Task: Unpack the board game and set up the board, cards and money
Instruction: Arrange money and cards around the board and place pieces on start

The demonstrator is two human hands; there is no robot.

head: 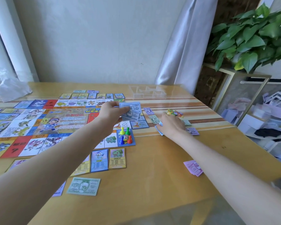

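The colourful game board (28,124) lies spread on the left of the wooden table (152,184). My left hand (110,111) grips a fan of blue 500 notes (133,111) above the board's right edge. My right hand (170,125) rests on the table to the right and pinches a blue note (159,129) under its fingers. Purple notes (148,110) and green notes (154,119) lie beside that hand. Pawns and a die (125,137) stand on the board's blue corner. Property cards (108,158) lie below the board, and a green note (83,185) lies nearer me.
A clear plastic tray (147,92) sits at the table's far edge. Small coloured pieces (174,113) lie beyond my right hand. More purple notes (193,168) lie near the right edge. A plastic bag (13,90) is far left. A leafy plant (253,38) and shelves stand right.
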